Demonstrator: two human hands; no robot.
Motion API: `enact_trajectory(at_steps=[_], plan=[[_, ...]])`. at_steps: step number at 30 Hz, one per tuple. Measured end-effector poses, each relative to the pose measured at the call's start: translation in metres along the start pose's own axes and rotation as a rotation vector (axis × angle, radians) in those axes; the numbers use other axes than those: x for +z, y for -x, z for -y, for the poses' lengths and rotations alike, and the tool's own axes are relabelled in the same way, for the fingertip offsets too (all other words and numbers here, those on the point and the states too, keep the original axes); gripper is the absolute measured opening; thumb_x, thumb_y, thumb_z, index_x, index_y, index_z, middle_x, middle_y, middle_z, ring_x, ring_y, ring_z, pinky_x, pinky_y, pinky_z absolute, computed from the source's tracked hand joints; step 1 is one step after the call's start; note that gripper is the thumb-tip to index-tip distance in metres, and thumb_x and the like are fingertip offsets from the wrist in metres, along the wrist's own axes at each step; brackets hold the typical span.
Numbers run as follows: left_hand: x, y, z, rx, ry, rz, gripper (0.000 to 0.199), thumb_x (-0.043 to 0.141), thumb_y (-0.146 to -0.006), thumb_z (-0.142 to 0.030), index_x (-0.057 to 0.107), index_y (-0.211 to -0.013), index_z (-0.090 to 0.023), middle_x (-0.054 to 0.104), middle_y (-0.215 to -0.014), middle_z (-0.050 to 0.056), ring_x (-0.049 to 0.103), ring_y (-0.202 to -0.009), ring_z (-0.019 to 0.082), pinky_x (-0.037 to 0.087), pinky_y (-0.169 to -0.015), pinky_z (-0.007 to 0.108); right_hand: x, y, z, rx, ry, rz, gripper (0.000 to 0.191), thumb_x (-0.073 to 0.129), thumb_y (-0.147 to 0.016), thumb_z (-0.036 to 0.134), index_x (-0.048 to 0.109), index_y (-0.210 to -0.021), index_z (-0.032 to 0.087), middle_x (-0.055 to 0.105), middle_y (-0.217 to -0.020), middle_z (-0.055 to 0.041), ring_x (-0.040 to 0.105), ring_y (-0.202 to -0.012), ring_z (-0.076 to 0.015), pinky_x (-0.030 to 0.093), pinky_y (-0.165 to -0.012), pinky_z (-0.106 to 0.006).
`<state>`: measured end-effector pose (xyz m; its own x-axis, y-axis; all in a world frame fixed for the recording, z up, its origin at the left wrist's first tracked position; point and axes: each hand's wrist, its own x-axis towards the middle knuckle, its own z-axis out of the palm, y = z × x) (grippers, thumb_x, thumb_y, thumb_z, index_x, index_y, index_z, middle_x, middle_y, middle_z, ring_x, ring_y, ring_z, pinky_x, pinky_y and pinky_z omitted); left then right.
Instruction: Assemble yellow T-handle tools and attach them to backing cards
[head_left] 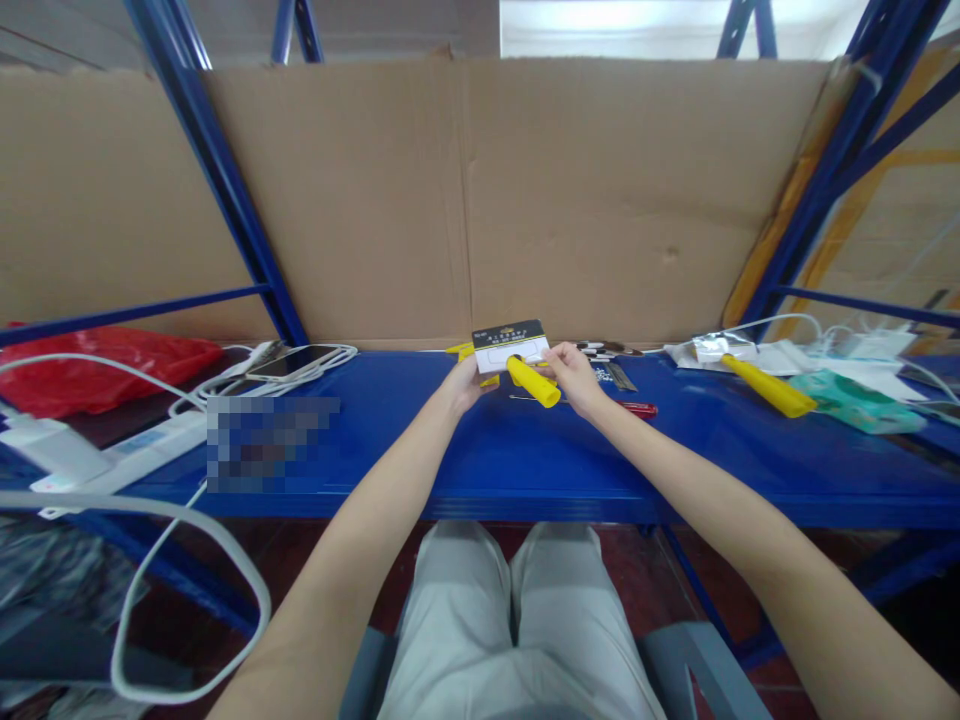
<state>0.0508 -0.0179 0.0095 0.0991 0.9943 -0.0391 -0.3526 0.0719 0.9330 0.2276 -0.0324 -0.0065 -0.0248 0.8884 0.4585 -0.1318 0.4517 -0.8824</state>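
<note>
Head view: looking down over a blue table [420, 450], with cardboard [360, 200] standing behind.
Left hand [466, 385]: narrow, closed on the white-and-black card [510, 348] by its lower left edge; fingers partly hidden behind.
Right hand [571, 372]: narrow, with thumb and fingertips pinched at the card's right edge.
Card: held up in both hands at the center of the frame, tilted slightly, above the table.
Yellow handle [534, 382]: sticking out at the card's lower front, between the 2 hands, hollow end toward the lower right.
Yellow piece [460, 350]: showing just left of the card, too small to identify.
Red screwdriver [637, 409]: lying right of center, just below the right forearm's near end, with a thin shaft seen to the left.
Small flat pieces [616, 376]: lying right of center, just beyond the right hand, too small to read.
Right of the frame: second yellow handle [772, 388] lying by white wrapping [787, 355], near a green packet [859, 400].
Left of the frame: red bag [105, 365], phone [294, 363] among white cables [337, 358], and white power strip [135, 455]; beside these, a pixelated patch, contents not readable.
Bottom center: 2 knees in pale trousers [517, 620], between gray armrests [697, 660].
</note>
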Motion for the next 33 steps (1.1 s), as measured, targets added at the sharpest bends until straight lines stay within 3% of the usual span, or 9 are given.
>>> enact_trajectory(at_steps=[7, 11, 19, 27, 33], plan=[[-0.006, -0.008, 0.0, 0.002, 0.108, -0.017, 0.018, 0.05, -0.084, -0.029, 0.064, -0.09, -0.019, 0.071, -0.084, 0.006, 0.062, -0.065, 0.016, 0.046, -0.058, 0.026, -0.002, -0.004, -0.006, 0.008, 0.015, -0.01, 0.04, 0.069, -0.072, 0.055, 0.043, -0.072, 0.024, 0.068, -0.074, 0.0027, 0.069, -0.073, -0.0169, 0.056, -0.074, -0.034], [-0.005, -0.007, -0.001, -0.004, 0.081, 0.001, 0.019, 0.051, -0.086, -0.032, 0.065, -0.092, -0.02, 0.072, -0.087, 0.007, 0.065, -0.073, 0.018, 0.047, -0.062, 0.028, -0.001, -0.003, -0.005, 0.004, 0.007, -0.002, 0.041, 0.069, -0.072, 0.055, 0.042, -0.072, 0.024, 0.069, -0.077, 0.0021, 0.069, -0.073, -0.0168, 0.056, -0.072, -0.033], [-0.002, -0.002, 0.0, 0.039, 0.076, 0.026, 0.039, 0.05, -0.085, -0.056, 0.066, -0.092, -0.021, 0.073, -0.089, 0.008, 0.066, -0.083, 0.022, 0.047, -0.062, 0.028, 0.001, 0.0, -0.001, 0.023, -0.015, -0.005, 0.044, 0.07, -0.069, 0.057, 0.042, -0.073, 0.024, 0.068, -0.079, 0.0021, 0.069, -0.074, -0.0177, 0.057, -0.072, -0.035], [-0.003, -0.011, 0.003, 0.035, 0.094, -0.044, 0.034, 0.054, -0.084, -0.053, 0.064, -0.089, -0.021, 0.073, -0.081, 0.007, 0.066, -0.072, 0.02, 0.046, -0.058, 0.027, 0.006, -0.004, -0.007, 0.031, -0.013, -0.001, 0.04, 0.069, -0.073, 0.055, 0.043, -0.073, 0.024, 0.067, -0.077, 0.0023, 0.069, -0.076, -0.0177, 0.057, -0.071, -0.034], [-0.003, -0.008, -0.001, 0.002, 0.107, -0.014, 0.037, 0.038, -0.087, -0.044, 0.065, -0.092, -0.019, 0.073, -0.082, 0.008, 0.065, -0.069, 0.021, 0.045, -0.057, 0.029, 0.016, -0.019, -0.012, 0.064, -0.036, -0.052, 0.035, 0.068, -0.077, 0.043, 0.04, -0.071, 0.023, 0.066, -0.078, 0.0031, 0.071, -0.077, -0.0167, 0.058, -0.072, -0.033]])
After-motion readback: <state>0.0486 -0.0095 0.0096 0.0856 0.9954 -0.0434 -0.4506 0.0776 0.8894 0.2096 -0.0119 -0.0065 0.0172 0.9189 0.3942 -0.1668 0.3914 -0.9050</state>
